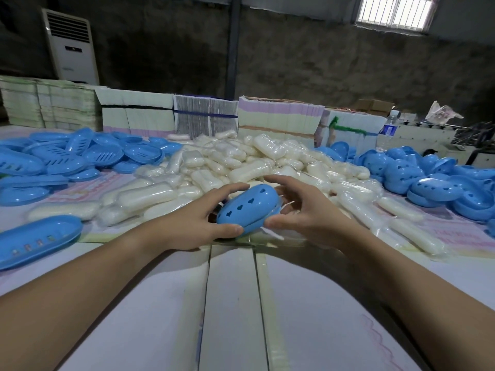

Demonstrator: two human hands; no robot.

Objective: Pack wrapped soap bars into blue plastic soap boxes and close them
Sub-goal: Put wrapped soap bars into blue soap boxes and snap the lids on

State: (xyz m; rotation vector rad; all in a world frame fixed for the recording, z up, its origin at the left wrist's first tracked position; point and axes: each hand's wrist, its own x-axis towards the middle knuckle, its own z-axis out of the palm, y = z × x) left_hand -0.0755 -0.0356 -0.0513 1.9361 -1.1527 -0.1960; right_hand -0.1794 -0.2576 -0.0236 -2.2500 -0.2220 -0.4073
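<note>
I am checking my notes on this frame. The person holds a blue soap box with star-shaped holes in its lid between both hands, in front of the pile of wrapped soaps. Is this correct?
Not quite. The holes in the lid of the blue soap box are heart-shaped, not star-shaped, as the head view shows. The rest stands: the left hand and right hand hold it between them, before the pile of wrapped soaps.

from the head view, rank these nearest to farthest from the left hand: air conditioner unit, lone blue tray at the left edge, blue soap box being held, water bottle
1. blue soap box, gripped in the left hand
2. lone blue tray, near left on the table
3. water bottle, far right behind the lids
4. air conditioner unit, against the back wall, left
</note>
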